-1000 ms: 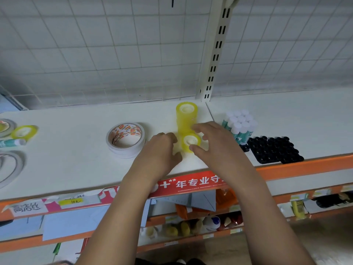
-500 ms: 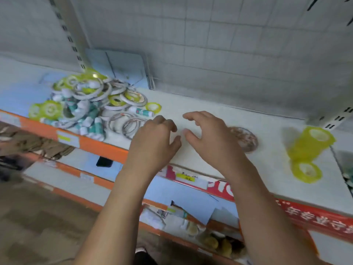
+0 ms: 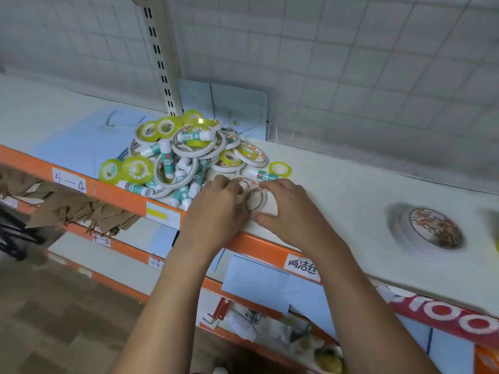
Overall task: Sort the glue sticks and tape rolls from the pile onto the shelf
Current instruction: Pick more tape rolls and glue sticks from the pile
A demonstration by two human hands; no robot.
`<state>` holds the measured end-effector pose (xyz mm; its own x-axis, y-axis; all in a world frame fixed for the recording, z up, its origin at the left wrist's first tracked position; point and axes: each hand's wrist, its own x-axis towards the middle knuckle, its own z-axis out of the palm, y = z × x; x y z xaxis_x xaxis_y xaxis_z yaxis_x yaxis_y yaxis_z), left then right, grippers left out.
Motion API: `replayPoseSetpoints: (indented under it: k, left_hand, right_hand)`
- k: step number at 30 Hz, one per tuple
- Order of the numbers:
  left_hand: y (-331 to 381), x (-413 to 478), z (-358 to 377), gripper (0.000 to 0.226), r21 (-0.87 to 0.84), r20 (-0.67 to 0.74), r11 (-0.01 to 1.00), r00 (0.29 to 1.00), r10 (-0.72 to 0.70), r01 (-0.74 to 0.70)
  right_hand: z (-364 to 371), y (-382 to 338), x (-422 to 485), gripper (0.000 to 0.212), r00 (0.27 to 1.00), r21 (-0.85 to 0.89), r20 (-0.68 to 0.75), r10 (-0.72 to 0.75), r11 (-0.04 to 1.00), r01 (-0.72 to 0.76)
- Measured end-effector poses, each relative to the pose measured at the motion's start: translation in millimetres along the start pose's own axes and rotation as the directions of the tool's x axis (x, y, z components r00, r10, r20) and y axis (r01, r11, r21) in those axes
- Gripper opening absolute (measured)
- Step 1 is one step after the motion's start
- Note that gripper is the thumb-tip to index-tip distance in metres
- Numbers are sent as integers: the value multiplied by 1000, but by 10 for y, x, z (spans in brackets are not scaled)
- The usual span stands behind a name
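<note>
A pile [image 3: 186,152] of white tape rolls, yellow-green tape rolls and white-and-teal glue sticks lies on the white shelf [image 3: 351,184], beside the upright post. Both my hands are at the pile's near right edge. A thin white tape roll [image 3: 256,202] lies flat between them. My right hand [image 3: 289,209] pinches it, fingers on its far rim and thumb on its near rim. My left hand [image 3: 216,209] has its fingers curled onto the roll's left rim. A stack of wide white tape rolls [image 3: 432,230] stands apart on the right.
A small yellow tape roll [image 3: 280,168] and a glue stick [image 3: 263,174] lie just beyond my right hand. Blue paper sheets [image 3: 81,141] cover the shelf left of the pile. The orange shelf lip [image 3: 121,195] runs along the front, with lower shelves of goods beneath.
My view swung left from the yellow tape stack to the pile. Both hands travelled left along the shelf, reached the pile's edge and closed on a thin white tape roll.
</note>
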<state>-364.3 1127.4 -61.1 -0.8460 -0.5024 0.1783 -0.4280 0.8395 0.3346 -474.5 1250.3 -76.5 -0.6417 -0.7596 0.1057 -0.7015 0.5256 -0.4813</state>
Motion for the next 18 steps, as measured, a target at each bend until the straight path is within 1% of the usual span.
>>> replayPoseSetpoints:
  k: [2, 4, 6, 8, 11, 13, 16, 18]
  left_hand:
    - [-62, 84, 21, 41, -9, 55, 998, 996, 69, -69]
    - [-107, 154, 29, 49, -30, 118, 993, 986, 115, -112]
    - [-138, 211, 24, 53, -53, 163, 988, 975, 149, -143]
    - [-158, 268, 27, 58, -63, 202, 983, 963, 180, -171]
    - [-183, 354, 51, 71, -16, 277, 978, 939, 203, -206]
    - [-191, 400, 76, 71, -3, 290, 977, 934, 206, -214]
    - [-181, 438, 111, 65, -35, 246, 982, 951, 187, -184]
    - [-140, 453, 126, 68, -25, 216, 985, 961, 172, -171]
  right_hand:
    - [60, -1, 21, 78, 999, -5, 36, 39, 999, -39]
    - [85, 6, 28, 82, 997, 22, 51, 64, 998, -65]
    - [79, 12, 23, 82, 996, 29, 54, 67, 997, -69]
    - [56, 16, 16, 80, 996, -2, 49, 77, 997, -77]
    - [-6, 31, 9, 80, 992, -29, 34, 125, 992, -124]
    - [-56, 47, 3, 81, 991, -39, 13, 135, 990, -134]
    - [-124, 75, -31, 78, 992, -46, -19, 123, 991, -123]
    - [-177, 113, -72, 77, 992, -45, -25, 127, 991, -128]
